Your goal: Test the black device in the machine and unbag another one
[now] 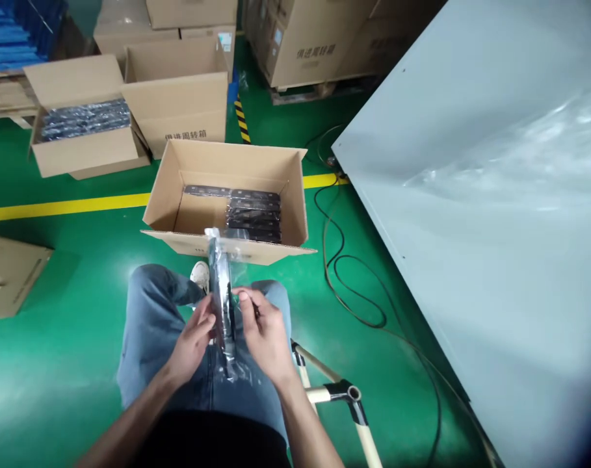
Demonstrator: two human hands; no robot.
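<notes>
A long dark part in a clear plastic bag (222, 286) is held upright over my lap. My left hand (194, 341) grips its left side, thumb in front. On the right side, my right hand (264, 331) has its thumb and forefinger pinched together at the bag's edge, on what looks like the plastic film. Just beyond stands an open cardboard box (239, 159). Inside it several similar dark wrapped parts (253, 214) lie stacked on the right, with another along the back wall.
A large grey panel (471, 260) fills the right side. Black cables (344, 260) loop over the green floor. A pipe frame (348, 392) stands by my right leg. Behind are a box of wrapped parts (85, 151) and a tall open carton (178, 107). Another carton (12, 273) sits at left.
</notes>
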